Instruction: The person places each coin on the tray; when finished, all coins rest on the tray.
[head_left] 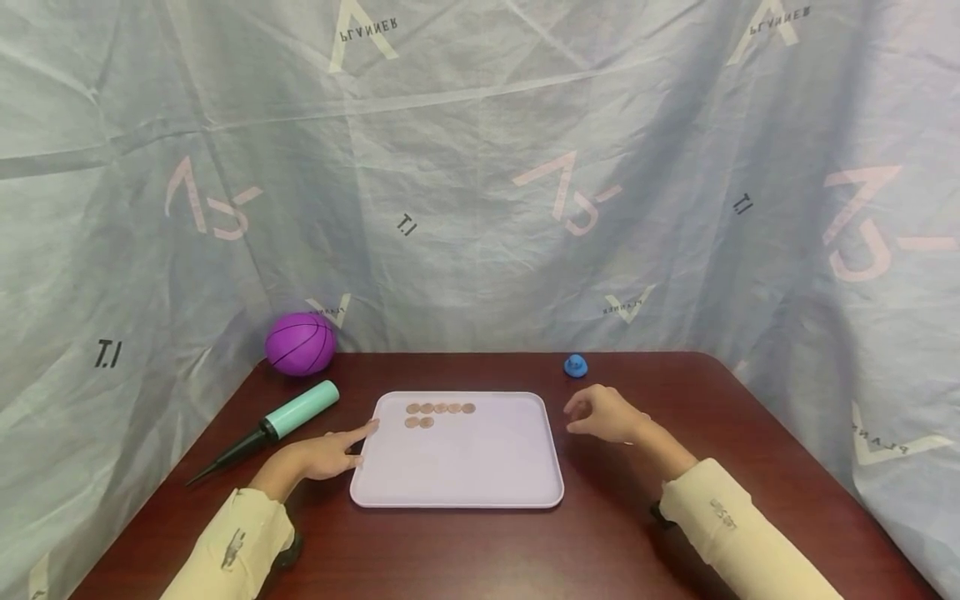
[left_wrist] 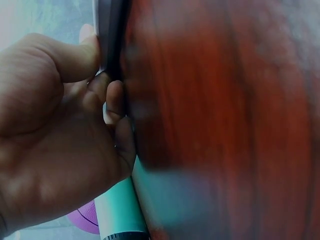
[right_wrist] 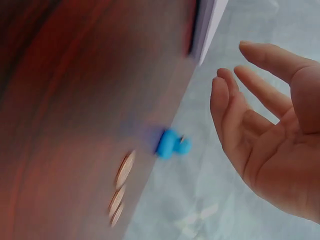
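A pale lilac tray [head_left: 480,467] lies on the table, bearing copper-coloured coins [head_left: 440,409]: several in a back row, and two in a shorter row in front. My left hand [head_left: 326,456] is at the tray's left edge, index finger and thumb extended to its rim. Its other fingers curl low beside the tray in the left wrist view. To the right of the tray, my right hand [head_left: 603,414] hovers over the table, fingers loosely bent and nothing between them. Three more coins [right_wrist: 117,201] show on the wood in the right wrist view; the head view hides them.
A teal hand pump [head_left: 302,410] with a black nozzle lies left of the tray. Behind it sits a purple basketball [head_left: 301,344]. A small blue duck [head_left: 576,366] stands near the back edge of the dark wooden table [head_left: 480,550]. Grey printed cloth [head_left: 480,275] hangs behind.
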